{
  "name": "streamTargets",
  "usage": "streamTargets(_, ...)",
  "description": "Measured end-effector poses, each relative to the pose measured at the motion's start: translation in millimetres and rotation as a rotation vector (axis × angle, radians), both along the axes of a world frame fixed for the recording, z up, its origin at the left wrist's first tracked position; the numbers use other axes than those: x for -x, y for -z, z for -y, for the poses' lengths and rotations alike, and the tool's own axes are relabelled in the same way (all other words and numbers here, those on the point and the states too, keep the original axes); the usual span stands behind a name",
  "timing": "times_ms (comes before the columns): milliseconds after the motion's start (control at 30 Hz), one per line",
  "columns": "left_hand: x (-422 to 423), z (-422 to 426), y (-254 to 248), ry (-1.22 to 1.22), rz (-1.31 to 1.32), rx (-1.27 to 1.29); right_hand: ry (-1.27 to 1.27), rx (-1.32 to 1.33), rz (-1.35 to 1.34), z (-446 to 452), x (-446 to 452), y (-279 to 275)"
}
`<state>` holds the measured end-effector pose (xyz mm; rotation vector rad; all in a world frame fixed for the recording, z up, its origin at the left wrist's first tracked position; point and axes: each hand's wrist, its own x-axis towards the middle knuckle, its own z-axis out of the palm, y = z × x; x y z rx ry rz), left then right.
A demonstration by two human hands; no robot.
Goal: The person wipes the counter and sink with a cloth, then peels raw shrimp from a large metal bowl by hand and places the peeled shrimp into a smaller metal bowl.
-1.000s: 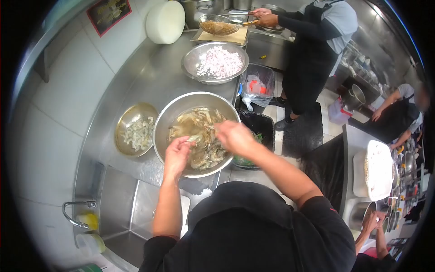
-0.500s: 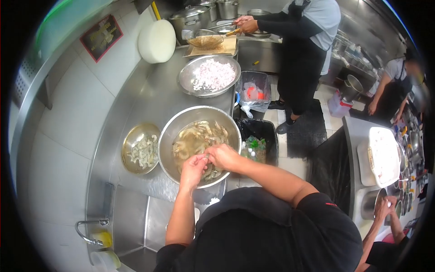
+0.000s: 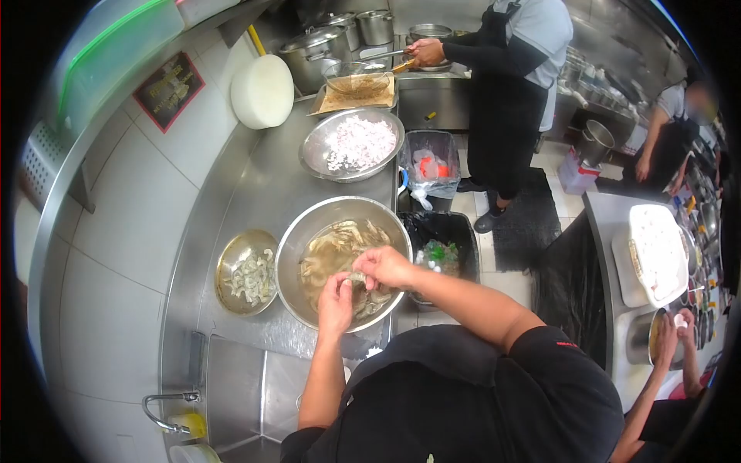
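Pinching one shrimp (image 3: 357, 277) with nearly closed left hand (image 3: 336, 299) and right hand (image 3: 385, 267) | beneath both: large bowl (image 3: 340, 210) | leftward: small bowl (image 3: 233, 251)

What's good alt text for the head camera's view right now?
A person's left hand and right hand hold a shrimp above a large metal bowl of more shrimp, a smaller bowl of pale shrimp beside it. Beyond, a co-worker holds a strainer.

The slender shrimp (image 3: 353, 233) in the wide, round, silver steel bowl (image 3: 291, 247) were brownish grey; the curled shrimp (image 3: 253, 278) in the small, round, brass-tinted metal bowl (image 3: 225, 287), pale grey-green. Small chopped pieces (image 3: 361, 143) mixed pink and white; the rectangular black sign (image 3: 168, 92) had a red border.
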<state>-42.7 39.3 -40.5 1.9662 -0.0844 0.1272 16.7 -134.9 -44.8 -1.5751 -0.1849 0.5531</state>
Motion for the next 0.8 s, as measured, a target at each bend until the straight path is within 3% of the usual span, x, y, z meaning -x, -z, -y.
streamTargets(67,-0.8,-1.6,7.5,-0.030,0.125,-0.092,-0.016,-0.085,-0.087,5.0,-1.9,-7.3)
streamTargets(200,-5.8,-5.5,19.8,-0.095,-0.006,0.106,-0.106,-0.194,0.094,-1.5,6.2,-5.3)
streamTargets(400,-3.2,2.1,5.5,0.001,-0.197,0.329,-0.021,-0.309,0.198,-7.9,-0.6,20.3)
streamTargets(500,-6.7,-2.0,9.2,0.030,-0.263,0.354,-0.041,-0.092,0.217,-8.1,2.1,15.0)
streamTargets(600,-8.5,-2.8,9.2,-0.037,-0.333,0.381,0.027,0.180,0.690,-7.7,10.8,3.6)
streamTargets(800,-8.3,-2.3,9.0,-0.091,-0.334,0.361,0.130,0.287,1.004,-14.7,20.0,13.5)
